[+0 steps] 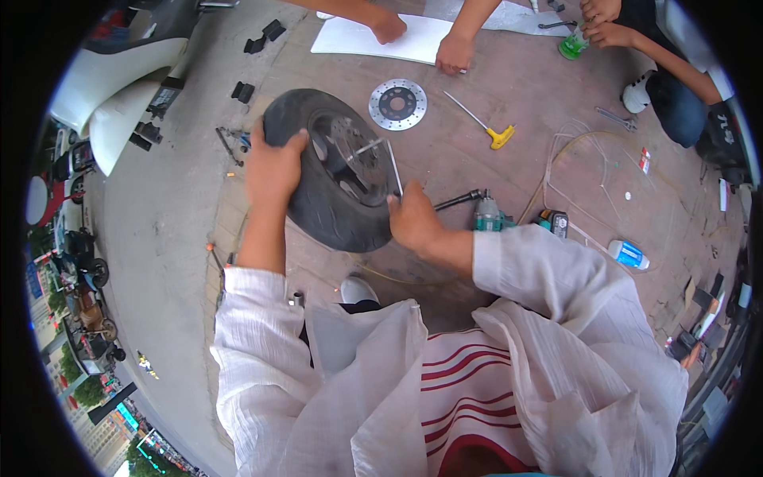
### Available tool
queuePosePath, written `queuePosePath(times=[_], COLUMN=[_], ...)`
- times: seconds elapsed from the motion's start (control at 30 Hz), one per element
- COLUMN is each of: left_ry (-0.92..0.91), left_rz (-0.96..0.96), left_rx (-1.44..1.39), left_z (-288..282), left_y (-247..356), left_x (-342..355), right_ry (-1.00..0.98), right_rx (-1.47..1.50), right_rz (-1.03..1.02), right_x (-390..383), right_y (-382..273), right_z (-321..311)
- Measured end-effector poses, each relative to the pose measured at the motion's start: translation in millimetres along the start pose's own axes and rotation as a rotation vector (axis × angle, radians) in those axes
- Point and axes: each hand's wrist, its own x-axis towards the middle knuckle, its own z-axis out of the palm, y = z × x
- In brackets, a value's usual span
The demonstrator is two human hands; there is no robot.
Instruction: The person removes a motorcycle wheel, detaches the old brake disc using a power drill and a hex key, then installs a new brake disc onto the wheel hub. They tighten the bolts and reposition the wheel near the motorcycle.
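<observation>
My left hand (270, 179) grips the left side of a black tire (334, 226) on a dark wheel, held tilted in front of me. A metal L-shaped wrench (394, 167) meets the brake disc (347, 137) at the wheel's centre. My right hand (417, 219) closes round the wrench's lower end at the tire's right edge. Just right of that hand lie a teal power tool (489, 216) and a black socket extension (457, 199). A loose brake disc (397, 89) lies flat beyond the wheel, beside a yellow-handled T-wrench (500, 137).
Co-workers' hands (453, 52) work on a white board (350, 40); another person at top right holds a green container (571, 46). A white bottle (628, 254), hoses and small tools lie rightward. A white scooter body (119, 119) stands top left, with vehicles along the left.
</observation>
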Motion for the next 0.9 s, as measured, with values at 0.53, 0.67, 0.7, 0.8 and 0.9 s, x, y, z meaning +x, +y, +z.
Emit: queuePosePath(times=[0.53, 0.67, 0.7, 0.8, 0.9], left_ry=[-0.230, -0.165, -0.175, -0.213, -0.200], left_rz=[0.231, 0.136, 0.094, 0.053, 0.101], left_rx=[0.021, -0.187, -0.238, -0.352, -0.332], left_z=[-5.2, -18.0, -17.2, -13.5, -14.8], left_y=[36.4, -30.0, -40.8, -39.5, -27.7], left_x=[49.8, 46.9, 48.2, 48.7, 46.6], right_ry=[0.026, -0.300, -0.514, -1.036, -1.290], right_rx=[-0.196, 0.090, 0.174, 0.308, -0.163], right_rz=[-0.392, -0.978, -0.897, -0.719, -0.853], right_x=[238.3, 239.6, 203.6, 101.0, 73.1], right_y=[101.1, -48.5, -81.8, -98.4, -11.9], right_z=[16.0, -7.8, -27.1, -68.0, -58.4])
